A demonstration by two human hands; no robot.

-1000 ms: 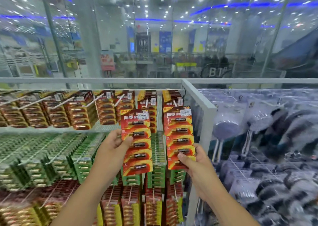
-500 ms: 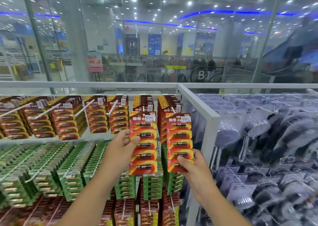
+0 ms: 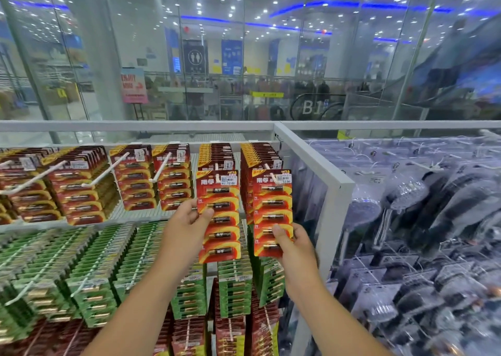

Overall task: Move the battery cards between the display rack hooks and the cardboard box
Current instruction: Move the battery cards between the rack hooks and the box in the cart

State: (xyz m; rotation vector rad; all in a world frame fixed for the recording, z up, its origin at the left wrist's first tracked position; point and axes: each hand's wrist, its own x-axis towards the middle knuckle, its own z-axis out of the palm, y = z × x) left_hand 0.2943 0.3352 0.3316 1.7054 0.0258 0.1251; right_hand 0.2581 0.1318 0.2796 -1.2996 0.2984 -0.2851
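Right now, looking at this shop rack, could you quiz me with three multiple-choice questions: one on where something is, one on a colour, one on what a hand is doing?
1. Where do the green battery cards hang?
A above the red rows
B below the top red row
C among the shower heads

2. What colour is the card in the left hand?
A red and yellow
B blue
C white

3. What is the right hand doing?
A hanging idle
B gripping a hook
C holding a card's lower end

Answers: 1 B, green rows sit under the red. 2 A, the left red-and-yellow battery card shows it. 3 C, thumb lies across the right red-and-yellow battery card.
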